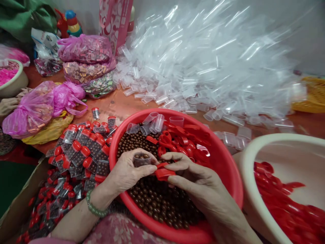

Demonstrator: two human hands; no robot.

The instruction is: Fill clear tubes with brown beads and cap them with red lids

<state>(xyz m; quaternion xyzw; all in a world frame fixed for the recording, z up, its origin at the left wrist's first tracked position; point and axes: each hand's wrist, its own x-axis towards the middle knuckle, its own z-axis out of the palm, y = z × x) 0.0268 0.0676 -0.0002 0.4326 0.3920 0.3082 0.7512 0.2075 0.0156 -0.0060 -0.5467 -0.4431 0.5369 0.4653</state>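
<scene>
Over a red basin (235, 179), my left hand (129, 167) grips a small clear plastic container (142, 160) with brown balls visible at its open mouth. My right hand (193, 179) pinches a red plastic cap (164, 172) close to that container, and the left thumb also touches the cap. Many glossy brown balls (162, 203) fill the lower part of the basin. Loose red caps (180, 144) lie on top of them toward the back, beside several clear containers (154, 122). I cannot tell whether the cap touches the container's rim.
Capped containers of brown balls (78, 149) are heaped in a box at left. A white basin (286, 139) with red pieces stands at right. Clear containers (203, 67) pile up behind. Pink bags (86, 49) sit back left; another person's hand (8, 106) shows at the left edge.
</scene>
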